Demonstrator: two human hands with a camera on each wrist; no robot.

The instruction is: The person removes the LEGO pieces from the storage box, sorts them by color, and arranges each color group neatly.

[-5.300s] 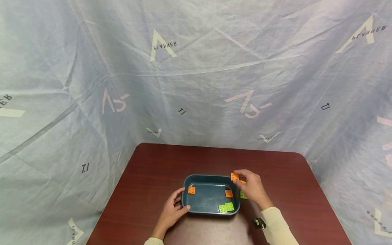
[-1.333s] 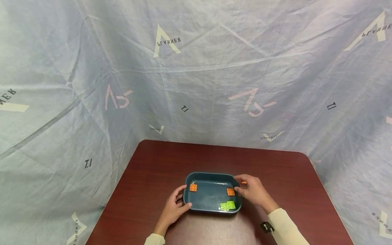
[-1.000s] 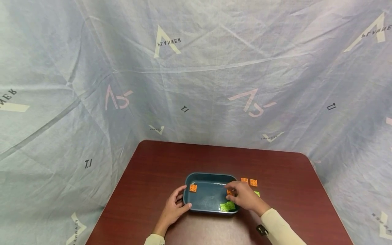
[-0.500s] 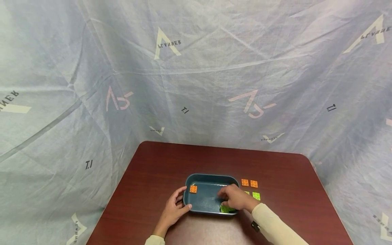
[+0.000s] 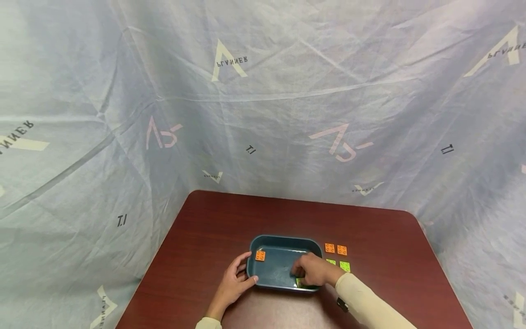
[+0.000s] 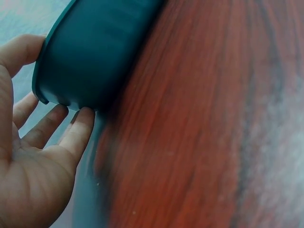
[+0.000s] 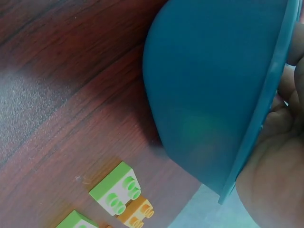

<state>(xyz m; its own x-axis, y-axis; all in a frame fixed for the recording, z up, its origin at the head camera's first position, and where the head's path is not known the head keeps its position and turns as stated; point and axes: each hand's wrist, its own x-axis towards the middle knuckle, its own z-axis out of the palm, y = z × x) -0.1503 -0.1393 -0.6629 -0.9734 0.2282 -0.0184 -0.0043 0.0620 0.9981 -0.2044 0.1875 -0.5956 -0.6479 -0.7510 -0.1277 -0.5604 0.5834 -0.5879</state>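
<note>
In the head view, a dark teal tray (image 5: 273, 275) stands on the table, its left end gripped by my left hand (image 5: 231, 284). The left wrist view shows that thumb on the tray's rim (image 6: 40, 66) and fingertips against its end wall. My right hand (image 5: 316, 270) reaches over the right end into the tray, fingers bent downward. A green toy brick (image 5: 299, 283) shows just below its thumb; I cannot tell whether the fingers pinch it. An orange toy brick (image 5: 260, 256) lies near the tray's left end. The right hand covers the rest of that corner.
Right of the tray, on the red-brown table (image 5: 230, 214), lie two orange bricks (image 5: 342, 250) and two green bricks (image 5: 344, 266). A green brick (image 7: 116, 190) also shows in the right wrist view. Grey printed cloth (image 5: 279, 114) hangs around the table.
My right hand has gone from the tray's right rim inward and down over the green bricks, its fingers bending more. It now hides the orange brick's earlier spot. The left hand has stayed.
</note>
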